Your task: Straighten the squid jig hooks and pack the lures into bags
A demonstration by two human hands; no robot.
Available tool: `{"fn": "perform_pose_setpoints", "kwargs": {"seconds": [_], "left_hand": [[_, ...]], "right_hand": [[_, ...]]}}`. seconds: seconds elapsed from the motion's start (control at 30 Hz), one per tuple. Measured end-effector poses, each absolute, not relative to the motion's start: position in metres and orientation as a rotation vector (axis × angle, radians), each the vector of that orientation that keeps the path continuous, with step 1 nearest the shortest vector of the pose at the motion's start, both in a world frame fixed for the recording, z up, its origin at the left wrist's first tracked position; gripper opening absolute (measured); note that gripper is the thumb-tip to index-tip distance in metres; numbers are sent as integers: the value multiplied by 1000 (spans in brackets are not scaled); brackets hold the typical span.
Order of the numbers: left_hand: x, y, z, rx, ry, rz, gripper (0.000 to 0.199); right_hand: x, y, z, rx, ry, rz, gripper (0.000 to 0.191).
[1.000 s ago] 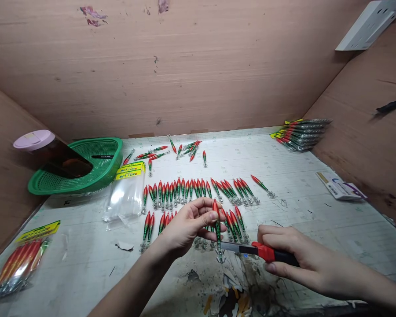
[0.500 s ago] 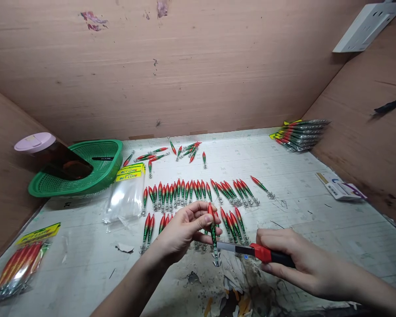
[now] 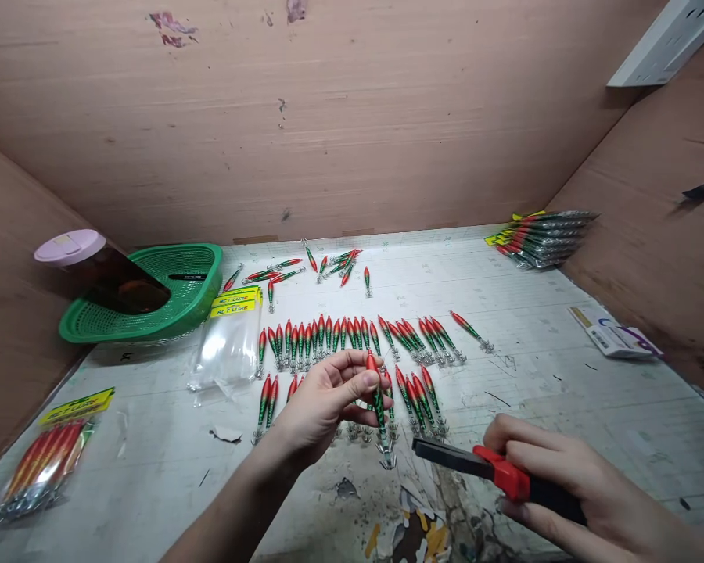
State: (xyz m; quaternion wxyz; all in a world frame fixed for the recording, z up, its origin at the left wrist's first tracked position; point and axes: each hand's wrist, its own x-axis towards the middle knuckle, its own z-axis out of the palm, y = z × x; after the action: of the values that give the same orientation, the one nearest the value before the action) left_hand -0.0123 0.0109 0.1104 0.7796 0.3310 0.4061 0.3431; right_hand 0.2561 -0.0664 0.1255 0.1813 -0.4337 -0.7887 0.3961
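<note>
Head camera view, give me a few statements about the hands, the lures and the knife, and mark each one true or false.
1. The left hand holds one red and green lure upright. True.
2. The right hand holds a pair of scissors. False: it holds a utility knife with a red and black handle.
3. The knife blade touches the held lure. False: the blade tip is apart from it, to the right.
4. The green basket stands at the far left of the table. True.
5. The row of lures lies inside the basket. False: it lies on the table.
</note>
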Motion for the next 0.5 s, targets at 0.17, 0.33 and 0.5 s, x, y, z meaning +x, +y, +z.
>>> {"fn": "perform_pose_setpoints", "kwargs": {"seconds": [0.17,0.33,0.5], "left_hand": [[-9,12,112,738,905,754,33],[-7,10,113,757,924,748,34],[-6,9,115,785,916,733,33]], "right_hand": [[258,-75,124,-1193,-2253,1093,11],[254,-76,123,-1217,-2282,1076,10],[247,-72,128,-1190,-2404,1006,13]]}}
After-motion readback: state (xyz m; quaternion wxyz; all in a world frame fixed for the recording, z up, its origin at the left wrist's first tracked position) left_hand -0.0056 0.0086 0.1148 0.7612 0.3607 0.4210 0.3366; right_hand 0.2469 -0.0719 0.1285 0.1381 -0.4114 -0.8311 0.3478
